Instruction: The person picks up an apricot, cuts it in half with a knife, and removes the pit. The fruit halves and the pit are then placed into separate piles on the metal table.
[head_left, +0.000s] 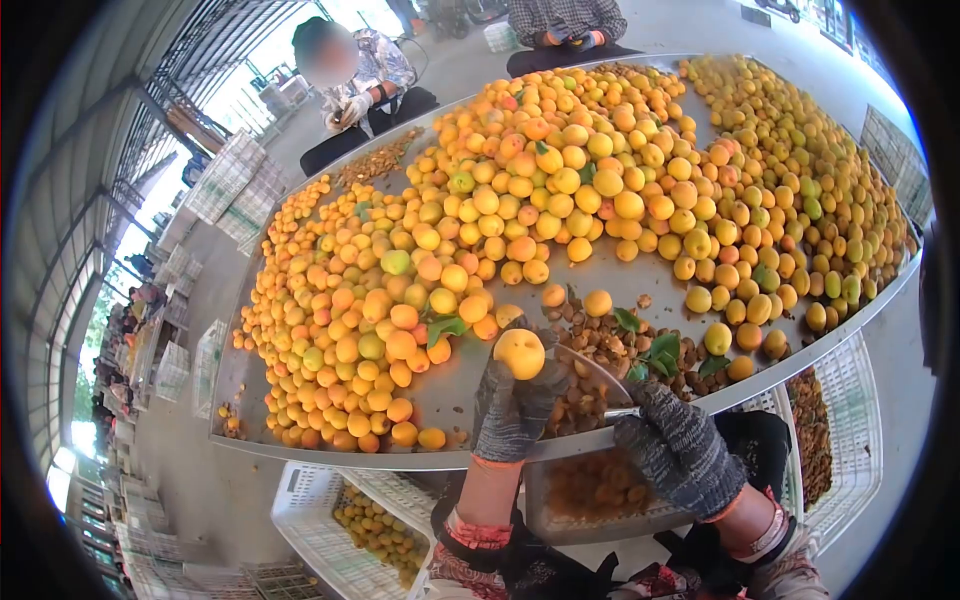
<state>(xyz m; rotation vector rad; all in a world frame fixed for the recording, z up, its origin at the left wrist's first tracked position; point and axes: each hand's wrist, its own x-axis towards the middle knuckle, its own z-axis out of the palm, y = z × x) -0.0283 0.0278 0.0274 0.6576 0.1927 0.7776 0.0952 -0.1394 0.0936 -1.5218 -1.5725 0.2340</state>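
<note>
Round smooth apricot (520, 353), knit-gloved left hand (517, 405) gripping

**Layout round the grip**

Left hand (515, 405) holds an apricot (520, 353) over the table's (340, 452) near edge. Just right of it: right hand (680, 450) w/ a blade (590, 372) beside the fruit. Behind the grip: pits (600, 345) & leaves (655, 350), then the fruit heap (560, 200). Below: tray (600, 500) betw. the arms; crate (340, 530) to the left, another crate (830, 440) to the right. Far behind: two seated people.
</note>
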